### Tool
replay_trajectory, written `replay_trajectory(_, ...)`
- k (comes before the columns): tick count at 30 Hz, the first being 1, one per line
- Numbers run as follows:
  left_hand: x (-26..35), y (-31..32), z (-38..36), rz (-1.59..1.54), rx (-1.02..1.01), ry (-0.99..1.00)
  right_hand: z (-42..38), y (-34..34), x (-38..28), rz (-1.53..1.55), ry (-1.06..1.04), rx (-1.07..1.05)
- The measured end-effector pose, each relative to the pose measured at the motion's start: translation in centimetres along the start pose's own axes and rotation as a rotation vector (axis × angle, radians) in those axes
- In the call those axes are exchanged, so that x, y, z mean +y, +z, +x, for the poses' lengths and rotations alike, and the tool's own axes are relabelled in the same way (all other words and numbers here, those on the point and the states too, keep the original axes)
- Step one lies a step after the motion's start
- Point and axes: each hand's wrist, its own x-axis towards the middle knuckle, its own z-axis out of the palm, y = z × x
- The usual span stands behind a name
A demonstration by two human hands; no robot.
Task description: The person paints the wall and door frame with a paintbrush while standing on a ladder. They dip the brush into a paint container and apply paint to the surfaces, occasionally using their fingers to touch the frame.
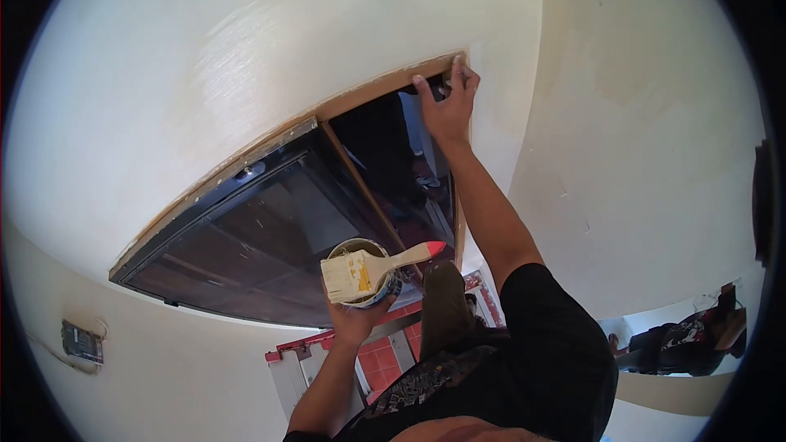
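Note:
My left hand [356, 323] is wrapped round a small paint can [383, 290], held in front of my body. A wide flat paintbrush [360, 272] lies across the can's top, its bristles coated in cream paint. The brush has a pale handle with a red tip, and neither hand is on it. Raised high, my right hand [450, 106] grips the top right corner of the wooden door frame [368, 96], thumb and fingers apart on the wood. Below that hand is the dark doorway opening [381, 143].
A dark door panel [262, 233] fills the left of the frame. Beneath me are a ladder-like structure [299, 376] and red floor tiles [381, 360]. An electrical box [82, 342] is on the left wall. A mirror [679, 344] at right reflects a person. Wet-looking streaks [237, 57] mark the wall above.

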Motion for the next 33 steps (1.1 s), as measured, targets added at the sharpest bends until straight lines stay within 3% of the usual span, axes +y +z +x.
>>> replay_trajectory(2,-0.2,0.2,-0.2,-0.003,0.029,0.011,-0.3,1.0,-0.5,0.082,0.071,0.053)
replay_trajectory(5,-0.9,0.0,0.0,-0.015,0.055,0.055,-0.5,1.6,-0.2,-0.029,-0.007,0.112)
replay_trajectory(7,-0.9,0.2,0.4,-0.017,0.044,0.091,-0.8,0.6,0.0,-0.068,-0.149,0.051)
replay_trajectory(10,0.9,0.6,0.1,-0.015,0.017,0.038,-0.6,-0.9,-0.2,-0.114,-0.192,-0.013)
replay_trajectory(16,0.6,0.6,-0.1,-0.012,0.076,0.121,-1.6,0.4,-1.4,-0.164,-0.248,0.004)
replay_trajectory(29,1.0,0.8,-0.2,0.028,0.112,0.104,-2.5,0.5,-2.8,-0.216,-0.220,-0.012)
replay_trajectory(31,1.3,0.8,0.0,0.021,0.115,0.115,-3.3,0.5,-4.2,-0.167,-0.138,-0.176)
replay_trajectory(33,1.2,0.4,0.0,0.082,0.026,0.034,-3.5,0.5,-4.4,-0.172,-0.143,-0.154)
